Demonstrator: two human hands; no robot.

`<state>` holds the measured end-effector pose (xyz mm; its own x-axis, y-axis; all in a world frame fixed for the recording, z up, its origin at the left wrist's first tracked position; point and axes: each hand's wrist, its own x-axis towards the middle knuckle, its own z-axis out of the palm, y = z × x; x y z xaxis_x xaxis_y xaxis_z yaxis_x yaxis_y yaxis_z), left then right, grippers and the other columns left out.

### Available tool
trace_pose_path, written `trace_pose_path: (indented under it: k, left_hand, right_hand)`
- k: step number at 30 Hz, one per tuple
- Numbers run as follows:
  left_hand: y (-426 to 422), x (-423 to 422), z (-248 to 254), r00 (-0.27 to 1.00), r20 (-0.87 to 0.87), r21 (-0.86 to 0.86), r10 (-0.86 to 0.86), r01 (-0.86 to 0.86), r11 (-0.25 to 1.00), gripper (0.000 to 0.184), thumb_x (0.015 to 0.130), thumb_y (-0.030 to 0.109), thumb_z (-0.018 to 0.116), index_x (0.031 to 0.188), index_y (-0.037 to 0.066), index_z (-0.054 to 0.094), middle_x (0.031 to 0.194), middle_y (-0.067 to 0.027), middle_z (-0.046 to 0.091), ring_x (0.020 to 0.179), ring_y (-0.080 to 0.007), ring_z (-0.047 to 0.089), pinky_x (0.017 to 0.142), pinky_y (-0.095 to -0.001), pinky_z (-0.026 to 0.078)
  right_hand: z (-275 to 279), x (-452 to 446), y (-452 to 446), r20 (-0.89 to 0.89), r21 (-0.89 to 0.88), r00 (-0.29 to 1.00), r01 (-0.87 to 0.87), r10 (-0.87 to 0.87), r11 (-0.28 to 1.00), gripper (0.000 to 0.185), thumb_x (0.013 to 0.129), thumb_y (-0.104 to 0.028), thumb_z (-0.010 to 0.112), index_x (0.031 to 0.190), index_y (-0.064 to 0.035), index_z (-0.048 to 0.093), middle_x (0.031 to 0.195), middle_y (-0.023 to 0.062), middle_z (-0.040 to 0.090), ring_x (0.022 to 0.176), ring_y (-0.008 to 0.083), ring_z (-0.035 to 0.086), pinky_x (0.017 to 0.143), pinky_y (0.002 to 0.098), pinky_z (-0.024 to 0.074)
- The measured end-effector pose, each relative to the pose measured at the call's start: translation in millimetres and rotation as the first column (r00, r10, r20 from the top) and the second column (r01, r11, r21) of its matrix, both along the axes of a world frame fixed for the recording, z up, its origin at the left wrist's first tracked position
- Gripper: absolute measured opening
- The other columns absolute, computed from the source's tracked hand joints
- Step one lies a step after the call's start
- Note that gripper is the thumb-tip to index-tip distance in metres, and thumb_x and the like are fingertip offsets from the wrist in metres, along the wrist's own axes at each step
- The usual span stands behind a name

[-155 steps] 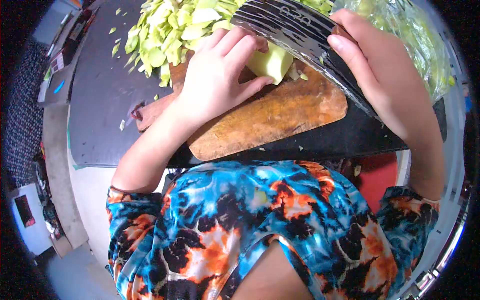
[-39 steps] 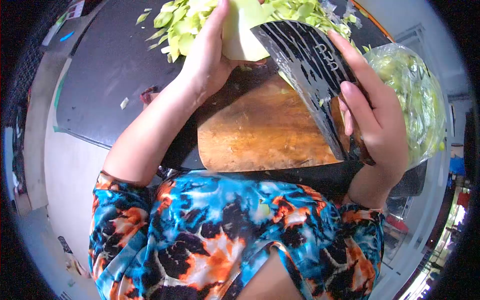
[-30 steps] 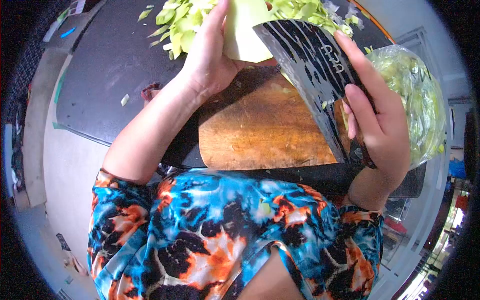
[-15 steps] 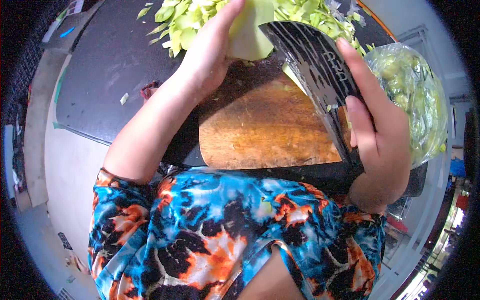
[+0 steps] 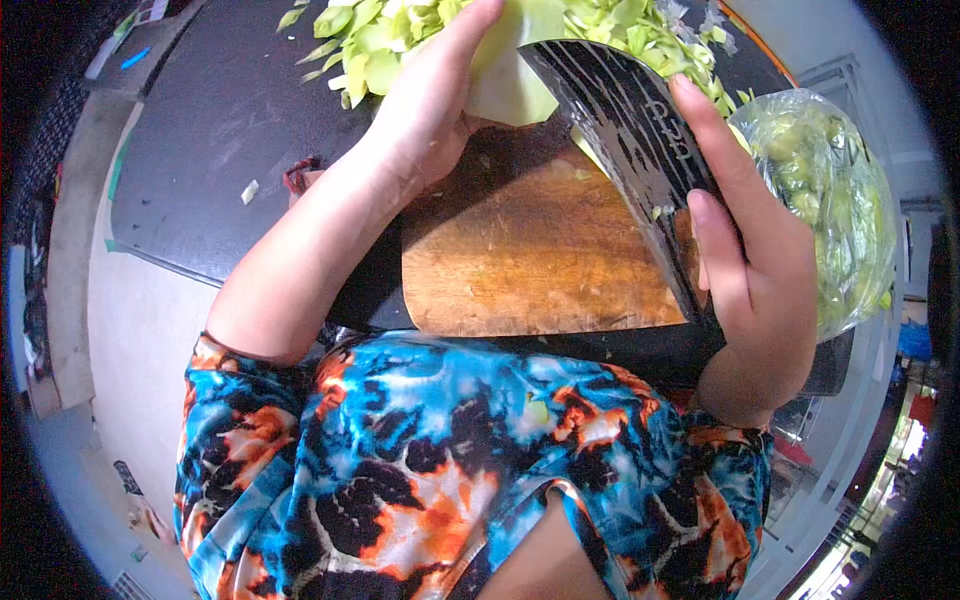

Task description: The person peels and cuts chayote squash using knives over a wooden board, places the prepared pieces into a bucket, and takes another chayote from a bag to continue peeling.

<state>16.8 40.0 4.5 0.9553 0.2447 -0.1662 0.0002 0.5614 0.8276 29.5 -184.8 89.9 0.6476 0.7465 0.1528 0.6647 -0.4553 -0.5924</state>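
My left hand (image 5: 435, 100) is closed around a large, pale green vegetable (image 5: 515, 75) with smooth cut faces; its kind is unclear, and its top runs out of view. In my right hand (image 5: 755, 245) is a wide black kitchen knife (image 5: 625, 135) with wet streaks on its blade. The index finger lies along the knife's back. The blade's tip is close beside the vegetable; I cannot tell whether they touch. Below both hands lies a wooden cutting board (image 5: 530, 260), and a pale strip of vegetable shows partly behind the blade's edge.
Thin green slices (image 5: 375, 60) are heaped at the far side of the black table (image 5: 200, 170). On the right stands a clear plastic bag (image 5: 840, 200) of green pieces. A small pale scrap (image 5: 250, 192) lies at the left. My body is close to the board's near edge.
My left hand and the vegetable have shifted slightly right and down in view. The knife has moved very little, and both holds are the same.
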Motion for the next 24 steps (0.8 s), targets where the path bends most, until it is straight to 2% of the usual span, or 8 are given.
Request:
trace_pose_path:
  k: [4, 11, 14, 16, 17, 19, 21, 24]
  left_hand:
    - [-2, -2, 3, 1.000, 0.007, 0.005, -0.012, 0.012, 1.000, 0.057, 0.091, 0.051, 0.052, 0.128, 0.008, 0.048, 0.118, -0.0068, 0.058, 0.105, -0.0189, 0.057, 0.088, -0.0342, 0.047]
    - [-4, -1, -1, 1.000, -0.001, -0.004, -0.029, 0.029, 1.000, 0.058, 0.092, 0.049, 0.051, 0.130, 0.006, 0.047, 0.123, -0.0085, 0.055, 0.111, -0.0197, 0.052, 0.093, -0.0340, 0.043]
    - [-4, -1, -4, 1.000, 0.010, 0.001, -0.009, 0.009, 1.000, 0.056, 0.093, 0.048, 0.051, 0.130, 0.006, 0.047, 0.124, -0.0085, 0.054, 0.111, -0.0199, 0.052, 0.094, -0.0342, 0.042]
    - [-4, 0, -7, 1.000, 0.029, 0.002, 0.008, -0.008, 1.000, 0.055, 0.094, 0.047, 0.050, 0.130, 0.005, 0.047, 0.124, -0.0084, 0.055, 0.111, -0.0200, 0.052, 0.095, -0.0343, 0.042]
    - [-4, 0, -7, 0.999, 0.038, -0.003, 0.014, -0.014, 1.000, 0.054, 0.094, 0.046, 0.050, 0.129, 0.005, 0.047, 0.124, -0.0083, 0.055, 0.111, -0.0202, 0.052, 0.095, -0.0343, 0.042]
    - [-5, 0, -8, 0.998, 0.063, -0.008, 0.023, -0.022, 1.000, 0.054, 0.094, 0.045, 0.050, 0.129, 0.005, 0.048, 0.124, -0.0085, 0.055, 0.111, -0.0203, 0.052, 0.095, -0.0342, 0.042]
    - [-5, 0, -9, 0.995, 0.095, -0.009, 0.028, -0.027, 1.000, 0.053, 0.094, 0.045, 0.050, 0.128, 0.004, 0.048, 0.123, -0.0089, 0.055, 0.111, -0.0205, 0.052, 0.095, -0.0340, 0.041]
    - [-5, 0, -8, 0.999, 0.042, -0.008, 0.027, -0.027, 1.000, 0.053, 0.095, 0.045, 0.049, 0.128, 0.003, 0.048, 0.124, -0.0099, 0.055, 0.113, -0.0210, 0.052, 0.097, -0.0346, 0.040]
  right_hand:
    - [-5, 3, 0, 0.040, 0.008, 0.999, -0.030, 0.030, 1.000, 0.052, 0.082, 0.014, 0.042, 0.132, 0.0026, 0.047, 0.129, 0.0126, 0.056, 0.116, 0.0160, 0.054, 0.095, 0.0234, 0.0371]
    - [-7, 3, 2, 0.051, 0.027, 0.996, -0.079, 0.077, 0.997, 0.050, 0.083, 0.012, 0.043, 0.132, 0.0026, 0.047, 0.131, 0.0150, 0.054, 0.119, 0.0175, 0.052, 0.099, 0.0254, 0.0353]
    - [-11, 6, 3, 0.005, 0.079, 0.999, -0.053, 0.052, 0.996, 0.050, 0.085, 0.010, 0.042, 0.134, -0.0007, 0.046, 0.120, 0.0130, 0.060, 0.098, 0.0143, 0.059, 0.086, 0.0240, 0.0415]
    - [-13, 5, 4, -0.033, 0.108, 0.999, -0.024, 0.028, 0.994, 0.051, 0.086, 0.009, 0.042, 0.135, -0.0040, 0.046, 0.104, 0.0089, 0.062, 0.077, 0.0103, 0.056, 0.072, 0.0222, 0.0425]
    - [-14, 3, 5, -0.044, 0.108, 0.999, -0.011, 0.015, 0.994, 0.051, 0.087, 0.008, 0.042, 0.136, -0.0058, 0.047, 0.093, 0.0058, 0.062, 0.066, 0.0080, 0.050, 0.063, 0.0212, 0.0403]
    - [-15, 1, 6, -0.054, 0.108, 0.999, 0.005, 0.001, 0.994, 0.051, 0.088, 0.007, 0.042, 0.137, -0.0081, 0.046, 0.079, 0.0014, 0.058, 0.054, 0.0050, 0.043, 0.053, 0.0200, 0.0365]
    - [-18, 1, 7, -0.053, 0.105, 0.999, 0.010, -0.005, 0.994, 0.050, 0.089, 0.005, 0.042, 0.138, -0.0092, 0.046, 0.071, -0.0013, 0.052, 0.051, 0.0040, 0.038, 0.051, 0.0196, 0.0332]
    - [-20, 3, 8, -0.055, 0.104, 0.998, 0.012, -0.006, 0.994, 0.050, 0.091, 0.002, 0.041, 0.138, -0.0106, 0.045, 0.062, -0.0047, 0.045, 0.048, 0.0024, 0.033, 0.047, 0.0190, 0.0291]
